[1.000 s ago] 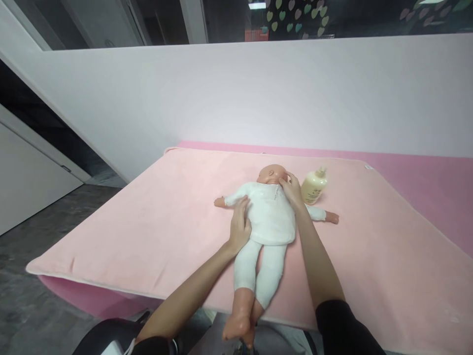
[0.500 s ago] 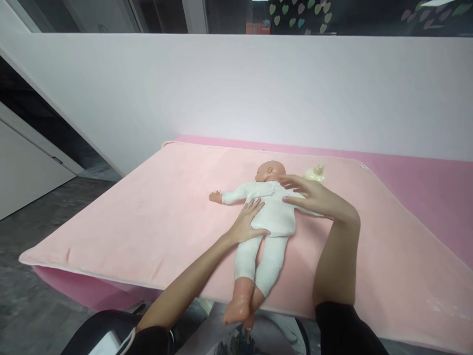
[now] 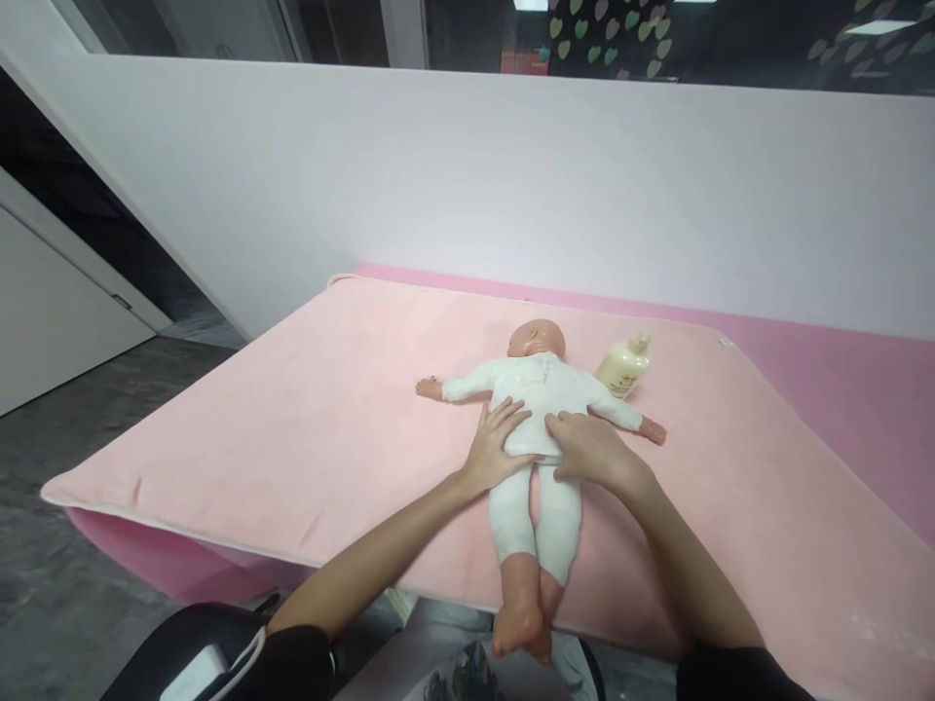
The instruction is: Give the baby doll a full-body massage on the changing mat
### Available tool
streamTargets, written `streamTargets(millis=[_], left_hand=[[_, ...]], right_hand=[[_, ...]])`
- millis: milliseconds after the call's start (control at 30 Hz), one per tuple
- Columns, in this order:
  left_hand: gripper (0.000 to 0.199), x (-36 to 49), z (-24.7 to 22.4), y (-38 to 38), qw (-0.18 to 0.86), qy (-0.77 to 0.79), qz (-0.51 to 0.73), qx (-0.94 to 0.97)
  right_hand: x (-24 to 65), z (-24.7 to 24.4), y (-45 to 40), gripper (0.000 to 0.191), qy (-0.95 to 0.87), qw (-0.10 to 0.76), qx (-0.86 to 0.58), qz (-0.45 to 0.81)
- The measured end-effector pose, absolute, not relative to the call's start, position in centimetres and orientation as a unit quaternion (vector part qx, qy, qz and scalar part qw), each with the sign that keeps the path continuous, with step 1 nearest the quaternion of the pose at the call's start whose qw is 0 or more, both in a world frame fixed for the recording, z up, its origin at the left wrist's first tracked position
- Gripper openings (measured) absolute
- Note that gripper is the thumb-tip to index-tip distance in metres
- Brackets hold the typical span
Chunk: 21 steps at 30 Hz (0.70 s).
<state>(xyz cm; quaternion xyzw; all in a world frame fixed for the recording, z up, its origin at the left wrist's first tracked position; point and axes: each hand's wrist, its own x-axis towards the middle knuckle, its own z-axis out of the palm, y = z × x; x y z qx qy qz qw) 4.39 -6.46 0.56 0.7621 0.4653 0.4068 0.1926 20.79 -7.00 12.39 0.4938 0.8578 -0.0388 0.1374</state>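
A baby doll (image 3: 546, 385) lies face down with its arms spread, its head at the far side and its feet over the near edge of the padded surface. It wears a white long-sleeved shirt (image 3: 537, 414) and white pants (image 3: 513, 516). My left hand (image 3: 498, 450) lies flat with fingers spread on the left side of its lower back. At the right side of the waist is my right hand (image 3: 588, 448), fingers bent over the shirt and thumb near the hem. Past the doll's right-hand sleeve stands a pale yellow pump bottle (image 3: 624, 366), slightly tilted in view.
The doll rests on a pink padded mat (image 3: 328, 409) over a darker pink surface (image 3: 840, 380). Behind it rises a white wall (image 3: 467, 175) with dark glass above. On the left is grey floor (image 3: 73, 399). A white device (image 3: 194, 674) lies low at left.
My right hand has come down from near the doll's shoulder to its waist, fingers now bent. The bottle and the doll's right-hand arm are uncovered. My left hand stays on the doll.
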Motion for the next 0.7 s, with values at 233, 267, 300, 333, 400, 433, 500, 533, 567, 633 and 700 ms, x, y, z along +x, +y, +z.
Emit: streamTargets(millis=[233, 267, 300, 333, 400, 433, 500, 533, 567, 633, 700], left_hand=[[0.025, 4.1, 0.8, -6.8, 0.180, 0.392, 0.468, 0.771], [0.024, 4.1, 0.8, -6.8, 0.183, 0.396, 0.475, 0.764], [0.024, 4.2, 0.9, -6.9, 0.185, 0.404, 0.483, 0.754], [0.024, 4.2, 0.9, -6.9, 0.187, 0.415, 0.491, 0.743], [0.024, 4.3, 1.0, -6.9, 0.185, 0.435, 0.499, 0.726], [0.024, 4.3, 1.0, -6.8, 0.183, 0.442, 0.497, 0.724], [0.021, 4.3, 1.1, -6.7, 0.178, 0.449, 0.480, 0.732], [0.022, 4.2, 1.2, -6.6, 0.177, 0.447, 0.465, 0.743], [0.026, 4.0, 1.3, -6.5, 0.176, 0.442, 0.449, 0.756], [0.036, 3.8, 1.5, -6.2, 0.175, 0.431, 0.418, 0.780], [0.040, 3.7, 1.7, -6.0, 0.174, 0.428, 0.394, 0.794]], right_hand=[[20.5, 11.3, -5.3, 0.027, 0.886, 0.133, 0.440, -0.054], [20.6, 11.4, -5.1, 0.027, 0.892, 0.131, 0.428, -0.063], [20.7, 11.5, -4.8, 0.026, 0.896, 0.129, 0.419, -0.070], [20.9, 11.6, -4.6, 0.025, 0.899, 0.126, 0.413, -0.075], [21.1, 11.7, -4.2, 0.022, 0.899, 0.123, 0.412, -0.081], [21.2, 11.7, -4.1, 0.020, 0.898, 0.120, 0.414, -0.085], [21.3, 11.7, -3.8, 0.018, 0.891, 0.116, 0.427, -0.104], [21.3, 11.7, -3.8, 0.017, 0.885, 0.116, 0.436, -0.119], [21.4, 11.7, -3.7, 0.016, 0.879, 0.114, 0.442, -0.136], [21.5, 11.6, -3.6, 0.015, 0.869, 0.109, 0.454, -0.163], [21.8, 11.5, -3.3, 0.015, 0.866, 0.104, 0.456, -0.177]])
